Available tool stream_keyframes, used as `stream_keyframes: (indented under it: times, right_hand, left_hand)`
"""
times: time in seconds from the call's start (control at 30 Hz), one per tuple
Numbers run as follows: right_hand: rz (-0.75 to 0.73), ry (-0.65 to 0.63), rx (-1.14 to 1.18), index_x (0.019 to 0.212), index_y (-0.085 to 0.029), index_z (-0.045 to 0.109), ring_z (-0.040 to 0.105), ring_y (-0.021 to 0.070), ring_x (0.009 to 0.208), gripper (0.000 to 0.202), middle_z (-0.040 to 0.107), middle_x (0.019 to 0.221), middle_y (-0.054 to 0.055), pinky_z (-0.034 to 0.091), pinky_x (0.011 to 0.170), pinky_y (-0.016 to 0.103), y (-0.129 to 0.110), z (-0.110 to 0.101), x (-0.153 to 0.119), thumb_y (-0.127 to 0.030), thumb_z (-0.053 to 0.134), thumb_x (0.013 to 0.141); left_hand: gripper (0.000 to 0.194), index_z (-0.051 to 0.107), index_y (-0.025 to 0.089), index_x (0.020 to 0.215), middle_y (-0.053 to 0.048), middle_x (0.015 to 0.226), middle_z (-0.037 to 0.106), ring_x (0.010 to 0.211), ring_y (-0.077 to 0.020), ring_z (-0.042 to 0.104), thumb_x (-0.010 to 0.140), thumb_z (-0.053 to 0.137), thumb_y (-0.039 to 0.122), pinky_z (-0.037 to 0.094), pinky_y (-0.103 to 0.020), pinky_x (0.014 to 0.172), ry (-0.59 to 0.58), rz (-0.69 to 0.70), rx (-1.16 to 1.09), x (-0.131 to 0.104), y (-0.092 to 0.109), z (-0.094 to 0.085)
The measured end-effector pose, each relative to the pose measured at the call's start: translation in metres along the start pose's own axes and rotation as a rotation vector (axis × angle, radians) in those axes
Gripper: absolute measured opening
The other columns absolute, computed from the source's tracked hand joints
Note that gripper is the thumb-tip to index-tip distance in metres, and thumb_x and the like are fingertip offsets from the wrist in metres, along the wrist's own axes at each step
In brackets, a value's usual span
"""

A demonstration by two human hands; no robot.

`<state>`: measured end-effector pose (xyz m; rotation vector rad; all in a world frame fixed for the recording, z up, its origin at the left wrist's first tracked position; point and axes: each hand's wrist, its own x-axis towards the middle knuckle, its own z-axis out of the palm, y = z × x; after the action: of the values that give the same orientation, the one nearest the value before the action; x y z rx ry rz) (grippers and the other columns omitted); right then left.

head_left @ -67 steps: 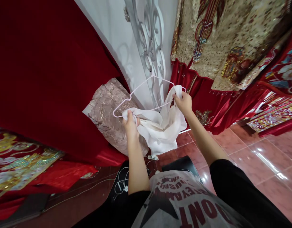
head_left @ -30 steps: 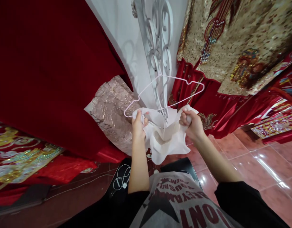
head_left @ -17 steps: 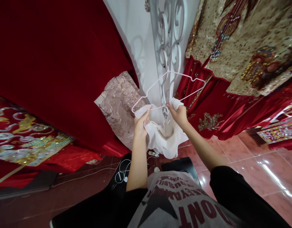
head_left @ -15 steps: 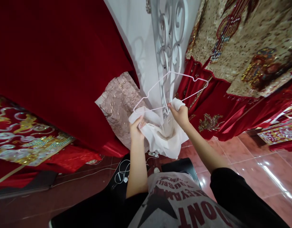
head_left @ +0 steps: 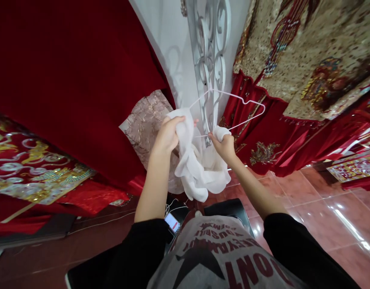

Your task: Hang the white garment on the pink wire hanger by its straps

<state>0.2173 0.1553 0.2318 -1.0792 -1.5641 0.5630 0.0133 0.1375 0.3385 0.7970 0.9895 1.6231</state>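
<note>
Head view: both my hands are busy with a white cloth (head_left: 191, 166), which droops in loose folds just below the centre, toward 6 o'clock. My left hand (head_left: 169, 134), near the centre on the 9 o'clock side, is partly closed, its thumb pressing over the raised edge of the cloth while a few fingertips peek out beyond it. My right hand (head_left: 223, 145), close in at 3 o'clock, is curled firmly round another bunched part, the thumb side right by the lower bar of a pale pink hanger (head_left: 244, 102).

That hanger spreads toward 1 and 2 o'clock. Its right end is bare; its left end is hidden at the cloth, and I cannot tell whether it runs inside or behind. Its hook shows before a silver scrolled frame (head_left: 197, 48) at 12 o'clock, but I cannot tell whether it hangs there.

Around me, a plain red drape (head_left: 82, 60) fills 10 o'clock, with a crinkled pink fabric (head_left: 142, 120) nearer in. A gold sequined garment (head_left: 317, 36) hangs at 2 o'clock, and shiny tiles (head_left: 308, 204) cover the floor at 4. A lit phone (head_left: 172, 222) lies toward 6 o'clock, beside my printed shirt (head_left: 209, 253).
</note>
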Motion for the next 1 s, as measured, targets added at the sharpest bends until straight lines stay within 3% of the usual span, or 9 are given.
stream_keyframes:
  times: [0.1,0.2,0.3,0.47,0.6,0.77,0.87,1.0]
  right_hand:
    - [0.021,0.013,-0.045,0.063,-0.026,0.053,0.065,0.0255,0.071,0.053,0.061,0.065,0.007,0.057,0.075,0.042,-0.002,0.0,-0.002,-0.07,0.066,0.09]
    - [-0.008,-0.026,-0.058,0.067,-0.025,0.057,0.068,0.0273,0.079,0.05,0.066,0.071,0.009,0.057,0.078,0.042,-0.001,-0.012,0.0,-0.067,0.064,0.093]
    - [-0.026,-0.06,-0.1,0.069,-0.024,0.061,0.069,0.0275,0.079,0.047,0.066,0.071,0.009,0.058,0.079,0.041,0.001,-0.026,0.005,-0.062,0.064,0.096]
    - [-0.021,-0.079,-0.157,0.081,-0.02,0.073,0.075,0.0315,0.087,0.038,0.075,0.083,0.014,0.061,0.084,0.044,0.003,-0.034,0.008,-0.054,0.068,0.098]
    - [0.001,-0.074,-0.157,0.095,-0.018,0.081,0.079,0.0347,0.1,0.028,0.082,0.098,0.016,0.063,0.093,0.046,0.005,-0.036,0.009,-0.044,0.071,0.097]
    - [-0.02,-0.101,-0.106,0.099,-0.02,0.083,0.08,0.033,0.103,0.022,0.084,0.103,0.012,0.063,0.097,0.046,0.007,-0.04,0.015,-0.037,0.07,0.097]
    - [-0.025,-0.114,-0.086,0.097,-0.02,0.083,0.08,0.0325,0.102,0.021,0.083,0.101,0.011,0.063,0.1,0.047,0.006,-0.034,0.013,-0.038,0.071,0.097]
    - [-0.038,-0.118,-0.087,0.096,-0.02,0.082,0.079,0.0321,0.103,0.018,0.083,0.102,0.012,0.062,0.105,0.048,0.007,-0.021,0.009,-0.035,0.072,0.097]
  left_hand:
    - [0.003,0.072,0.013,0.09,-0.012,0.092,0.074,0.096,-0.0287,0.074,0.09,0.075,0.013,0.06,-0.032,0.078,0.053,0.1,0.259,0.016,-0.008,0.005]
    - [0.012,0.072,0.013,0.076,-0.011,0.081,0.07,0.088,-0.0264,0.067,0.086,0.078,0.01,0.051,-0.026,0.072,0.034,0.194,0.52,0.022,-0.006,-0.001]
    - [0.02,0.07,0.015,0.067,-0.006,0.068,0.065,0.075,-0.0234,0.06,0.078,0.084,0.006,0.044,-0.024,0.064,-0.01,0.203,0.669,0.024,0.001,-0.008]
    - [0.013,0.073,0.014,0.073,-0.005,0.07,0.068,0.07,-0.021,0.062,0.076,0.085,0.01,0.045,-0.023,0.059,0.034,0.129,0.612,0.018,0.005,-0.022]
    - [0.015,0.077,0.015,0.087,-0.006,0.083,0.077,0.082,-0.0231,0.073,0.075,0.085,0.021,0.058,-0.027,0.071,0.101,0.085,0.522,0.004,0.004,-0.051]
    - [0.022,0.073,0.019,0.082,-0.006,0.081,0.078,0.084,-0.0254,0.076,0.062,0.082,0.02,0.064,-0.03,0.073,0.25,0.018,0.393,0.0,0.014,-0.083]
    - [0.024,0.073,0.019,0.083,-0.007,0.082,0.078,0.086,-0.0277,0.078,0.06,0.08,0.021,0.065,-0.032,0.072,0.181,-0.024,0.384,0.005,0.02,-0.076]
    - [0.019,0.072,0.019,0.082,-0.008,0.08,0.077,0.089,-0.0305,0.078,0.063,0.077,0.022,0.066,-0.037,0.078,-0.041,-0.06,0.476,0.017,0.018,-0.04]
